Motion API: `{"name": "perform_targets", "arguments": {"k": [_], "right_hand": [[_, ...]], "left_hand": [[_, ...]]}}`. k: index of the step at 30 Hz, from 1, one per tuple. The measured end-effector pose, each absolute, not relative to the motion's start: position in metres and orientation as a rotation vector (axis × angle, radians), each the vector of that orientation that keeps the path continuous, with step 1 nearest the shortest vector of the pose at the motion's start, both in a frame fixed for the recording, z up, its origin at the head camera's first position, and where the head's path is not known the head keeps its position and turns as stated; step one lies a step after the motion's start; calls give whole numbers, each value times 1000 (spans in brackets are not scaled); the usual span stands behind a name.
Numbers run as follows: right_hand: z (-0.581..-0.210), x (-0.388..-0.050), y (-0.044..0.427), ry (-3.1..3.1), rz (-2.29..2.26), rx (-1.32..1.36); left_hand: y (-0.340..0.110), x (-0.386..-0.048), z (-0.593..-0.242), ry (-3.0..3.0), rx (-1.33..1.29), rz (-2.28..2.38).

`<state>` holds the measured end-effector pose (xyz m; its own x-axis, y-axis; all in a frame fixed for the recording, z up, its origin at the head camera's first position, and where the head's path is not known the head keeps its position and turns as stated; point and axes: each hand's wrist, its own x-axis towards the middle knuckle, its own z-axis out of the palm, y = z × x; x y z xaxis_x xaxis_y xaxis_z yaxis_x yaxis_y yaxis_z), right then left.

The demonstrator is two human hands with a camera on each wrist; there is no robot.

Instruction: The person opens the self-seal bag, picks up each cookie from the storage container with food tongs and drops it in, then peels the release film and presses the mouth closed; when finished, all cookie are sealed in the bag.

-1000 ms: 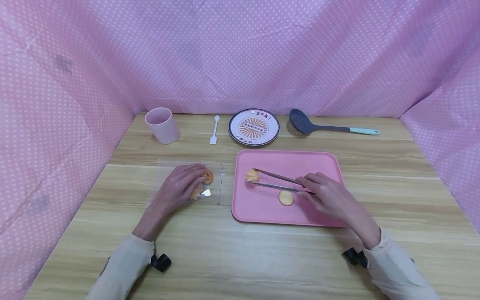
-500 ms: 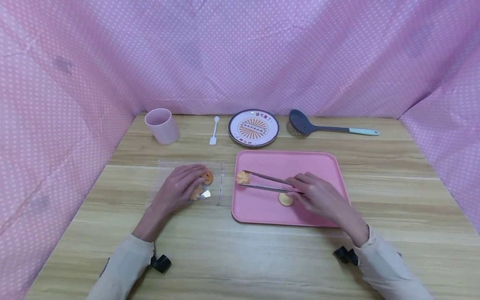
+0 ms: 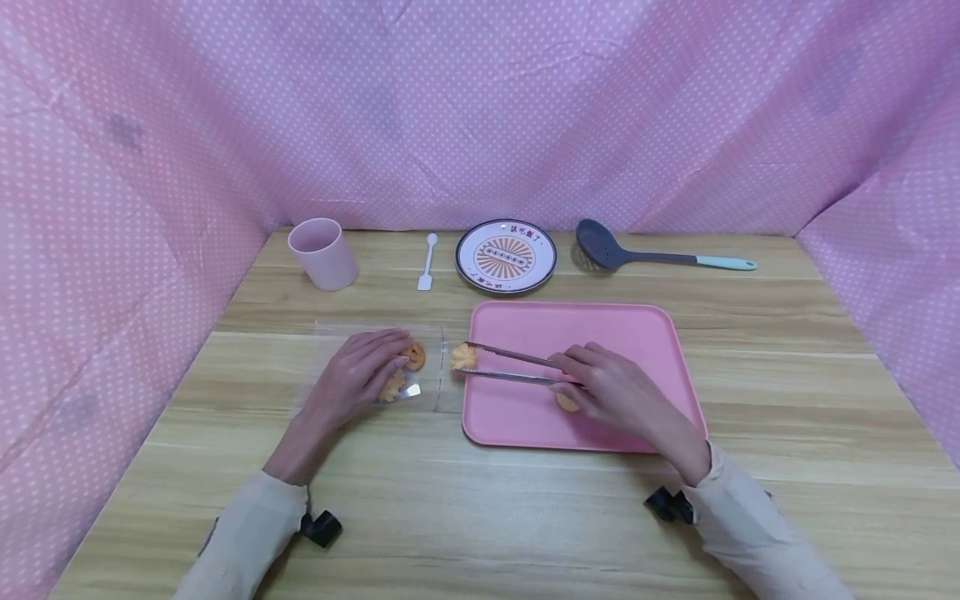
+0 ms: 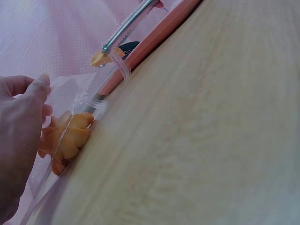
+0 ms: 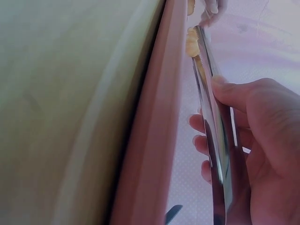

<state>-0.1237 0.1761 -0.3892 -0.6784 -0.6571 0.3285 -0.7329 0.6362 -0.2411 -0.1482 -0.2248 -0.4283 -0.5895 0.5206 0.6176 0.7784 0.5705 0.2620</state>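
Note:
My right hand (image 3: 618, 390) grips metal tongs (image 3: 517, 377), whose tips hold a ridged cookie (image 3: 463, 357) at the left edge of the pink tray (image 3: 630, 325), by the mouth of a clear bag (image 3: 431, 400). In the right wrist view, thumb and fingers press the tongs (image 5: 206, 75) from both sides. With its fingertips, my left hand (image 3: 356, 371) pinches the bag's upper film, seen in the left wrist view (image 4: 70, 86). Several cookies (image 4: 70, 140) lie inside the bag. A round pale cookie (image 3: 567, 402) on the tray is partly hidden by my right hand.
Along the table's back stand a pink cup (image 3: 325, 254), a small white spoon (image 3: 427, 262), a patterned plate (image 3: 506, 256) and a dark slotted ladle (image 3: 603, 247) with a mint handle. Pink dotted cloth (image 3: 480, 108) hangs behind and at both sides.
My right hand has moved left with the tongs, carrying the ridged cookie from above the tray to the bag's mouth. The left hand has stayed in place.

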Motion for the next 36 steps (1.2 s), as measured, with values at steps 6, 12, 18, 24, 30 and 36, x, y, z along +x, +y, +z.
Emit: {"name": "perform_targets", "arguments": {"k": [6, 12, 18, 24, 30, 36], "right_hand": [[-391, -126, 167, -2615, 524, 1160], [-392, -126, 159, -2615, 536, 1151], [-392, -127, 151, -2625, 543, 1154], [-392, -128, 145, -2621, 541, 1161], [-393, -130, 139, -2599, 536, 1168], [-391, -131, 133, -2596, 542, 1172]], "left_hand": [[-225, -149, -430, -2312, -1043, -710], [-225, -149, -430, -2307, -1045, -711], [-226, -149, -430, -2295, -1040, -712], [-226, -149, -429, -2305, -1041, -709], [-226, -148, -428, -2338, -1042, -697], [-227, -148, -429, -2341, -1042, -693]]}}
